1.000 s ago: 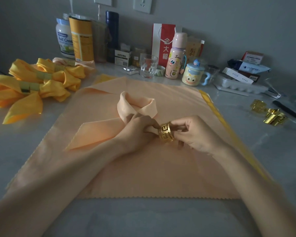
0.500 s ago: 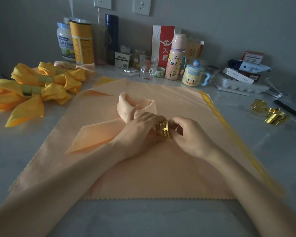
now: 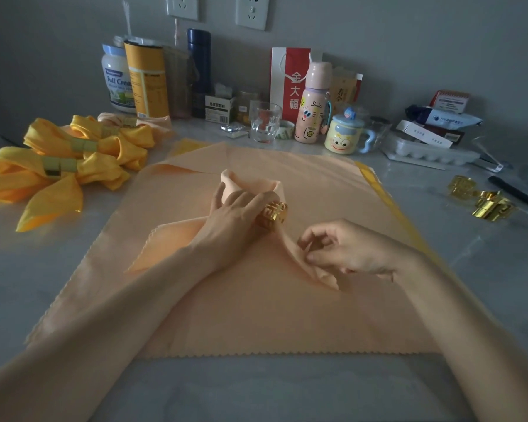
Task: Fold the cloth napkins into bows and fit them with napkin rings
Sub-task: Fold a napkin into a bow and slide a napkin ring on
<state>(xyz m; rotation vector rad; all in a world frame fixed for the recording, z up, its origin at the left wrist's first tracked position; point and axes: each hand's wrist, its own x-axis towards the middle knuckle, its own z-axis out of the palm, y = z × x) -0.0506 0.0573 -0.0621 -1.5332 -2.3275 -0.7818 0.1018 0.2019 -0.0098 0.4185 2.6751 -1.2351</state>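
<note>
Ring-fitting step, I judge: my left hand (image 3: 238,214) grips the napkin (image 3: 256,184) loop with the ring (image 3: 272,216) at its fingertips, right hand (image 3: 351,251) pinches the tail (image 3: 290,242) just beyond the ring; next I'd draw the tail through to seat it.

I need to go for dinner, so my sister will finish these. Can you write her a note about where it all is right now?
Left hand grips the peach napkin at its loop, beside the gold ring threaded on it.
Right hand pinches the napkin's tail on the ring's other side.
Done: ringed yellow bows lie at far left.
Left: shape this bow. The flat peach cloth underneath is not yet folded, and spare rings sit at right.
</note>
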